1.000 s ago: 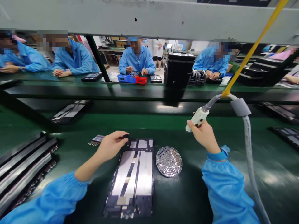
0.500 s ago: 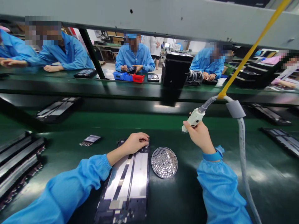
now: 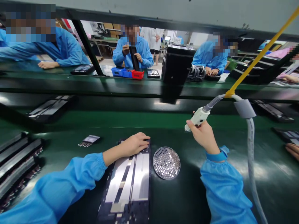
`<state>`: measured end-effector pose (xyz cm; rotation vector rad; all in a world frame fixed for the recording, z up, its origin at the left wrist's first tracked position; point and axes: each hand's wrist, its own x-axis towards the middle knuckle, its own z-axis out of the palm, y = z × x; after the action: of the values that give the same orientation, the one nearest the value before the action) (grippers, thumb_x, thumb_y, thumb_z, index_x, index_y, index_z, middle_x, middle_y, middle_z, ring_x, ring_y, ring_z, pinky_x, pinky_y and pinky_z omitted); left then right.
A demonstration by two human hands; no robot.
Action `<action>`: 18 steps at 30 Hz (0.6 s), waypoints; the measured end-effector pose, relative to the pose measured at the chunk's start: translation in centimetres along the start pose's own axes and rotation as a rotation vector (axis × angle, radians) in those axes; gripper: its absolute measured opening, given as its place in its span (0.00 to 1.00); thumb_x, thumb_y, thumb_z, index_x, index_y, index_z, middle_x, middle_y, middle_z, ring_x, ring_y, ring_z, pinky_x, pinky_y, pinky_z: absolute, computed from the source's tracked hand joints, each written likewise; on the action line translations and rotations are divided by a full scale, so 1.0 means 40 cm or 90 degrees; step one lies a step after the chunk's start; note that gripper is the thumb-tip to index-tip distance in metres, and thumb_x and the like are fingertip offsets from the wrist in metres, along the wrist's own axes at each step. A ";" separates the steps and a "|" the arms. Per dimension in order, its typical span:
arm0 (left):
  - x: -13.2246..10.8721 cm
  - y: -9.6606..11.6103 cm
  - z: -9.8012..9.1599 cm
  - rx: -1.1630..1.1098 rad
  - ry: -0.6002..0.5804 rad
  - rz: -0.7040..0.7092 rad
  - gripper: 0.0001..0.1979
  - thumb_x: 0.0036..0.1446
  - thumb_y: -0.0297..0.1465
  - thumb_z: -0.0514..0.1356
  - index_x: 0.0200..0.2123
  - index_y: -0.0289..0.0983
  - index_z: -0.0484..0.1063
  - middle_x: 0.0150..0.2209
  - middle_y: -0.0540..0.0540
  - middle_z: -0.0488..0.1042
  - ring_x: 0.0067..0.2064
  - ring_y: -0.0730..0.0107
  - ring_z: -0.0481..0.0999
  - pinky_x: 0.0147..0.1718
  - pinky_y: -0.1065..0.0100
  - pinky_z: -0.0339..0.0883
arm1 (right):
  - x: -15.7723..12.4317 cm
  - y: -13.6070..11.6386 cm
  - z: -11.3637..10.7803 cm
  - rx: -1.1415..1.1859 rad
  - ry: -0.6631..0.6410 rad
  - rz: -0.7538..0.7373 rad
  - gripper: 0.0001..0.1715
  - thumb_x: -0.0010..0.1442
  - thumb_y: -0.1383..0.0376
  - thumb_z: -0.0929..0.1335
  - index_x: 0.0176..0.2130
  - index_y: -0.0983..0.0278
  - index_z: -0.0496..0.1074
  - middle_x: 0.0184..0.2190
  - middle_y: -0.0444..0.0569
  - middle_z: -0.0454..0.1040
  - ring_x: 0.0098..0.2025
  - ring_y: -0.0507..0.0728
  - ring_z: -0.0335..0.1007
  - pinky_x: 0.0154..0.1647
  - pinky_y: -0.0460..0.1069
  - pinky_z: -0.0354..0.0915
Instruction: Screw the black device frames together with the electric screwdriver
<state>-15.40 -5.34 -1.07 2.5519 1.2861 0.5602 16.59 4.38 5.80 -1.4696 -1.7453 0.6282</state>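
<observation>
My left hand (image 3: 136, 144) lies over the top end of an open tablet-like device (image 3: 140, 177), fingers stretched toward its upper right corner. The device lies face down or opened, showing silver battery panels, dark strips and a dark lower section. Held up to the right is a pale corded electric screwdriver (image 3: 199, 116), with my right hand (image 3: 205, 135) closed round its body. Its bit cannot be made out. Between my hands, close beside the device, sits a round tray (image 3: 166, 163) full of small holes and shiny bits too small to name.
A yellow strap (image 3: 263, 51) suspends the grey cable (image 3: 250, 155) on the right. A small ribboned part (image 3: 90, 140) lies left of the device; stacked long parts (image 3: 16, 168) stand farther left. Similar devices (image 3: 51, 107) lie around. Another person's hand (image 3: 293, 151) shows at right; co-workers sit opposite.
The view has shifted slightly. My left fingers have straightened a little at the device's corner. Opposite, a co-worker has raised a dark device upright, and another person's hand has appeared at the right edge.
</observation>
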 end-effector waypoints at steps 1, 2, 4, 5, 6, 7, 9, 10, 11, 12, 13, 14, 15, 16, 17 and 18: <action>-0.004 0.008 0.002 0.006 -0.003 0.014 0.15 0.70 0.32 0.54 0.48 0.36 0.80 0.54 0.38 0.79 0.56 0.57 0.76 0.56 0.54 0.73 | 0.000 0.001 0.001 -0.002 -0.001 0.002 0.26 0.56 0.44 0.68 0.40 0.62 0.73 0.36 0.55 0.81 0.35 0.62 0.76 0.38 0.55 0.68; -0.009 0.016 0.005 0.017 -0.008 0.027 0.17 0.71 0.32 0.52 0.50 0.33 0.79 0.55 0.36 0.78 0.58 0.55 0.76 0.59 0.53 0.71 | 0.000 0.002 0.002 -0.002 -0.002 0.004 0.26 0.56 0.44 0.68 0.41 0.62 0.74 0.37 0.56 0.81 0.36 0.63 0.77 0.38 0.55 0.68; -0.024 0.033 0.010 0.071 -0.024 0.054 0.20 0.71 0.33 0.51 0.55 0.29 0.76 0.57 0.32 0.76 0.62 0.52 0.73 0.63 0.50 0.66 | 0.001 0.008 0.004 -0.002 -0.001 0.005 0.28 0.57 0.45 0.69 0.44 0.63 0.74 0.38 0.56 0.81 0.37 0.63 0.77 0.40 0.56 0.69; -0.031 0.041 0.013 0.111 -0.033 0.063 0.21 0.71 0.34 0.51 0.58 0.27 0.73 0.59 0.30 0.74 0.64 0.49 0.71 0.64 0.48 0.64 | 0.001 0.012 0.006 -0.002 0.001 0.004 0.28 0.57 0.45 0.69 0.46 0.63 0.74 0.39 0.56 0.81 0.38 0.63 0.78 0.42 0.57 0.70; -0.038 0.048 0.015 0.153 -0.042 0.071 0.23 0.71 0.35 0.51 0.60 0.25 0.71 0.61 0.28 0.71 0.65 0.47 0.69 0.64 0.48 0.63 | 0.002 0.017 0.008 0.000 0.002 0.002 0.29 0.57 0.45 0.69 0.47 0.64 0.74 0.40 0.57 0.81 0.39 0.64 0.78 0.43 0.58 0.70; -0.044 0.054 0.017 0.192 -0.053 0.075 0.25 0.71 0.36 0.51 0.61 0.23 0.69 0.62 0.27 0.69 0.66 0.45 0.67 0.64 0.47 0.63 | 0.003 0.023 0.010 0.007 0.004 -0.001 0.29 0.58 0.45 0.69 0.48 0.64 0.74 0.42 0.57 0.81 0.41 0.65 0.78 0.45 0.59 0.71; -0.048 0.065 0.016 0.229 -0.073 0.077 0.27 0.71 0.37 0.51 0.62 0.20 0.68 0.63 0.25 0.68 0.67 0.42 0.66 0.64 0.46 0.62 | 0.005 0.035 0.015 0.035 0.013 -0.013 0.31 0.58 0.45 0.70 0.50 0.64 0.74 0.47 0.59 0.80 0.45 0.66 0.78 0.51 0.62 0.70; -0.047 0.068 0.014 0.231 -0.079 0.073 0.27 0.71 0.37 0.51 0.61 0.20 0.68 0.63 0.25 0.68 0.67 0.42 0.66 0.65 0.45 0.62 | 0.007 0.040 0.016 0.056 0.020 -0.023 0.32 0.58 0.45 0.70 0.52 0.64 0.73 0.50 0.60 0.79 0.48 0.66 0.78 0.54 0.63 0.69; -0.045 0.070 0.011 0.227 -0.085 0.067 0.26 0.71 0.36 0.51 0.61 0.21 0.68 0.62 0.25 0.68 0.67 0.42 0.66 0.65 0.44 0.61 | 0.008 0.045 0.018 0.081 0.027 -0.033 0.33 0.58 0.45 0.71 0.54 0.64 0.72 0.52 0.61 0.78 0.50 0.67 0.77 0.56 0.65 0.68; -0.042 0.071 0.006 0.221 -0.091 0.060 0.26 0.70 0.36 0.51 0.61 0.22 0.69 0.63 0.26 0.68 0.66 0.41 0.66 0.64 0.43 0.61 | 0.008 0.049 0.019 0.110 0.032 -0.040 0.35 0.58 0.45 0.71 0.56 0.64 0.71 0.54 0.61 0.77 0.52 0.67 0.77 0.58 0.66 0.67; -0.038 0.071 0.000 0.216 -0.098 0.051 0.26 0.70 0.37 0.51 0.61 0.23 0.69 0.63 0.27 0.68 0.66 0.40 0.67 0.64 0.41 0.61 | 0.008 0.052 0.020 0.139 0.034 -0.044 0.36 0.58 0.46 0.72 0.57 0.64 0.70 0.55 0.61 0.76 0.54 0.67 0.76 0.60 0.67 0.67; -0.034 0.070 -0.006 0.212 -0.109 0.042 0.26 0.69 0.38 0.52 0.62 0.25 0.69 0.63 0.28 0.68 0.65 0.39 0.68 0.62 0.40 0.63 | 0.008 0.054 0.021 0.168 0.033 -0.046 0.36 0.58 0.46 0.72 0.57 0.64 0.70 0.56 0.62 0.75 0.55 0.67 0.75 0.60 0.67 0.67; -0.031 0.068 -0.012 0.210 -0.122 0.031 0.28 0.68 0.40 0.54 0.62 0.26 0.69 0.64 0.28 0.67 0.63 0.37 0.70 0.59 0.40 0.66 | 0.006 0.055 0.022 0.198 0.032 -0.044 0.34 0.58 0.47 0.72 0.56 0.64 0.70 0.57 0.61 0.75 0.56 0.67 0.75 0.60 0.67 0.67; -0.030 0.066 -0.018 0.212 -0.135 0.018 0.29 0.67 0.42 0.55 0.63 0.28 0.68 0.65 0.28 0.66 0.61 0.36 0.72 0.56 0.40 0.68 | 0.004 0.056 0.024 0.225 0.034 -0.042 0.32 0.59 0.48 0.72 0.55 0.64 0.71 0.57 0.61 0.75 0.56 0.67 0.75 0.59 0.67 0.68; -0.029 0.065 -0.022 0.216 -0.143 0.005 0.31 0.66 0.44 0.56 0.64 0.29 0.67 0.65 0.27 0.66 0.59 0.36 0.74 0.54 0.41 0.70 | 0.002 0.055 0.026 0.248 0.039 -0.041 0.30 0.59 0.49 0.72 0.54 0.64 0.71 0.56 0.61 0.75 0.55 0.67 0.76 0.58 0.66 0.69; -0.031 0.067 -0.023 0.222 -0.144 -0.010 0.32 0.66 0.46 0.57 0.65 0.31 0.67 0.64 0.26 0.67 0.58 0.36 0.75 0.52 0.42 0.72 | -0.001 0.053 0.028 0.266 0.046 -0.042 0.28 0.60 0.50 0.72 0.53 0.63 0.71 0.54 0.60 0.76 0.53 0.66 0.77 0.57 0.66 0.70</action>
<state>-14.54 -7.88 0.44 2.7735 1.4224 0.0387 16.96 4.91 3.51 -1.1261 -1.4892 0.8364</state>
